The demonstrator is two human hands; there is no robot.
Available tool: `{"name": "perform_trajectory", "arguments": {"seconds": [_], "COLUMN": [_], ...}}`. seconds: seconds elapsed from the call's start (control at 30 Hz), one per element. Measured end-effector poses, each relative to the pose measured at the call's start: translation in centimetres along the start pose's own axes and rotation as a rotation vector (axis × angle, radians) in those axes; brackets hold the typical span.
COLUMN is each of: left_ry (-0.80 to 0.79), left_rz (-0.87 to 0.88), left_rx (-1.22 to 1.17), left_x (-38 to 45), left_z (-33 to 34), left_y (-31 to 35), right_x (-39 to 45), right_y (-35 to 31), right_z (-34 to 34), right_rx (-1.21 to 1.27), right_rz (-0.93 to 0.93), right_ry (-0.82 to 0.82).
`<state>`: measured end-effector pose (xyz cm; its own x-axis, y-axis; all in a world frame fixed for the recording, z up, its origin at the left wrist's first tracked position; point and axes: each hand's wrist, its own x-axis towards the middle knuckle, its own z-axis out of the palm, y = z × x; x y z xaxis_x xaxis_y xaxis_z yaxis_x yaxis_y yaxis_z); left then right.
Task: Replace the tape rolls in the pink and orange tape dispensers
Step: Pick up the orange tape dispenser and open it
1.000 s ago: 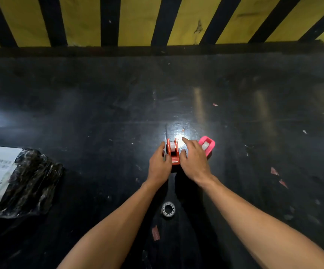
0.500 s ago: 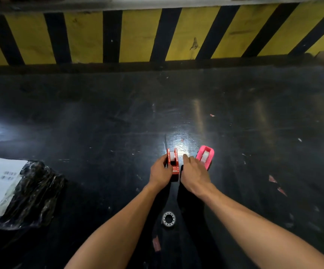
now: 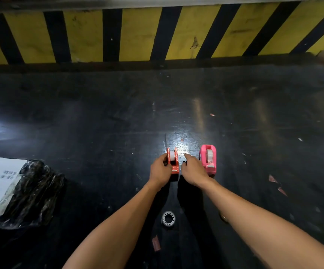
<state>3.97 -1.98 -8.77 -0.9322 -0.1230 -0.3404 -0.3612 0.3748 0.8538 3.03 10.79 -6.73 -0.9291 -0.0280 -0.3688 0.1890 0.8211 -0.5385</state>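
The orange tape dispenser [image 3: 173,162] stands on the black table [image 3: 99,123] with a whitish roll in it. My left hand [image 3: 160,169] grips its left side. The pink tape dispenser [image 3: 208,159] stands a little to the right, also with a roll of tape inside. My right hand [image 3: 193,169] lies between the two dispensers with curled fingers and the index finger stretched forward. Its outer edge touches the pink dispenser's left side; a grip is not visible. A loose clear tape roll [image 3: 168,219] lies flat on the table between my forearms.
A crumpled black plastic bag with a white shipping label [image 3: 21,191] lies at the left edge. A yellow and black striped wall [image 3: 137,35] closes the far side. Small reddish scraps [image 3: 272,179] dot the table at right, and another scrap [image 3: 155,243] lies near me.
My right hand has left the orange dispenser and shifted right toward the pink one. The pink dispenser now stands straight instead of angled. My left hand stays on the orange dispenser.
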Motion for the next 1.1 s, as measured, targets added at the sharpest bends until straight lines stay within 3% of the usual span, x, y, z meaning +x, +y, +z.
{"name": "perform_trajectory", "arguments": {"seconds": [0.27, 0.43, 0.67, 0.87, 1.1], "left_ry": [-0.037, -0.207, -0.362, -0.372, -0.337], "left_rz": [-0.071, -0.159, -0.215, -0.167, -0.220], "left_rx": [-0.241, -0.474, -0.484, -0.445, -0.508], "left_x": [-0.3, -2.5, -5.2, -6.8, -7.2], "left_z": [0.3, -1.4, -3.1, -3.8, -3.7], "left_y": [-1.0, -1.2, -0.8, -1.1, -1.4], "right_x": [-0.7, -2.5, -4.4, -5.5, -6.6], "right_y": [-0.9, 1.1, 2.7, 3.1, 2.9], "right_z": [1.3, 1.4, 1.5, 0.8, 1.3], "right_rx": [0.540, 0.781, 0.658, 0.617, 0.817], "right_rz": [0.074, 0.060, -0.079, -0.082, -0.013], "right_ry": [-0.001, -0.065, -0.202, -0.255, -0.207]}}
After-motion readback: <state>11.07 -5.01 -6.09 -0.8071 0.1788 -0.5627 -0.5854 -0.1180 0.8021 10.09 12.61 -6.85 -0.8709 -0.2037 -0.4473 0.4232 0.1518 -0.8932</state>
